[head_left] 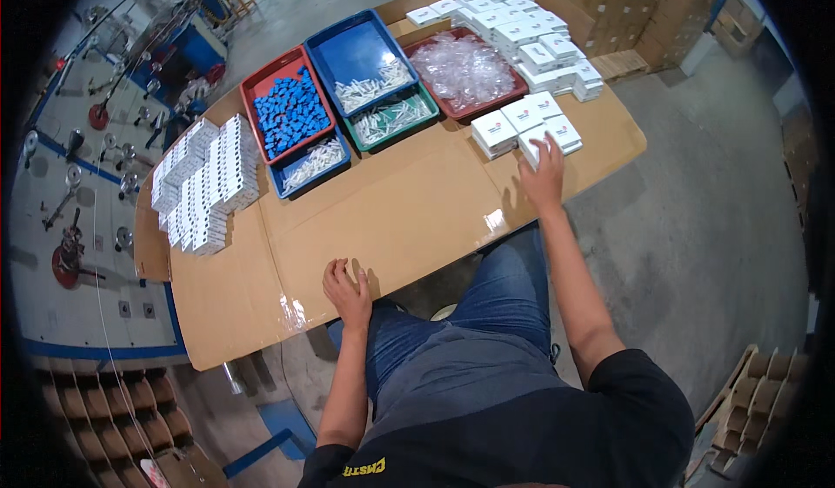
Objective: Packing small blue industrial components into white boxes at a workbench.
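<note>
My right hand (544,173) reaches out to a small stack of flat white boxes (526,127) on the right side of the cardboard-covered table (391,218); its fingers rest on the nearest box. My left hand (348,290) lies loosely curled at the table's near edge, holding nothing. Between the hands the cardboard is bare.
A red tray of blue parts (291,110), blue trays of white parts (365,62) (315,164), a green tray (393,118) and a red tray of clear bags (463,70) stand at the back. More white boxes (531,36) are piled far right, upright white boxes (204,183) at left. Cardboard cartons (626,1) stand beyond.
</note>
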Demonstrator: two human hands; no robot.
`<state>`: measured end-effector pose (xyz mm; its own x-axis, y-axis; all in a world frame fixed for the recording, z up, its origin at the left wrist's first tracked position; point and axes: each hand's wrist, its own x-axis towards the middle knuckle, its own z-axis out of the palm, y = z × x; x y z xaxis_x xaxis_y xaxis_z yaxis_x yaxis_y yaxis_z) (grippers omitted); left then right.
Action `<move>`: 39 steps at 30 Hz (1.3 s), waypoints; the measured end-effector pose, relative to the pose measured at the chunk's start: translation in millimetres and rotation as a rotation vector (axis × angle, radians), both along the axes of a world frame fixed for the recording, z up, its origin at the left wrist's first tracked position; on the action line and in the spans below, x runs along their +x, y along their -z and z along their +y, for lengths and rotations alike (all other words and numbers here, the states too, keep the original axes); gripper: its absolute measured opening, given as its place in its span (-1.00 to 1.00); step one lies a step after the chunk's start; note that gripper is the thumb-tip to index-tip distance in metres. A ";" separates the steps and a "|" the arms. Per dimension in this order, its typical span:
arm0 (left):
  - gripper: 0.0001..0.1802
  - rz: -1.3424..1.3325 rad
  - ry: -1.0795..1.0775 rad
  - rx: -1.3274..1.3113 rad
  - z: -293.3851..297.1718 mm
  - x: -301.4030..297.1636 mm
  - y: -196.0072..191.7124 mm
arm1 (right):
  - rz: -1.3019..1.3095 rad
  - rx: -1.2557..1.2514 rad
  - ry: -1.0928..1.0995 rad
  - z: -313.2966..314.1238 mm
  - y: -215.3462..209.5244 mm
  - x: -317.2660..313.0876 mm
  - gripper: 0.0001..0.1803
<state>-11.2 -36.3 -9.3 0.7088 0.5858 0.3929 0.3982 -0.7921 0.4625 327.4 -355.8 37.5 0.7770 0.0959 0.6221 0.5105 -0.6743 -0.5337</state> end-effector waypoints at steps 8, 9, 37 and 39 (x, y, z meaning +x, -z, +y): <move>-0.52 0.000 -0.007 0.001 1.4 -2.6 1.2 | 0.327 -0.472 0.169 -1.4 9.2 50.8 -0.13; -0.51 -0.016 -0.006 -0.008 0.8 -3.7 3.5 | 0.333 -0.469 0.183 -7.7 13.1 54.4 -0.13; -0.61 -0.117 0.053 -0.127 -3.9 12.1 6.3 | 0.305 -0.363 0.245 -27.0 34.7 59.4 -0.06; -0.61 -0.073 0.029 -0.022 2.7 1.5 4.2 | 0.341 -0.448 0.265 -18.3 27.0 56.6 0.06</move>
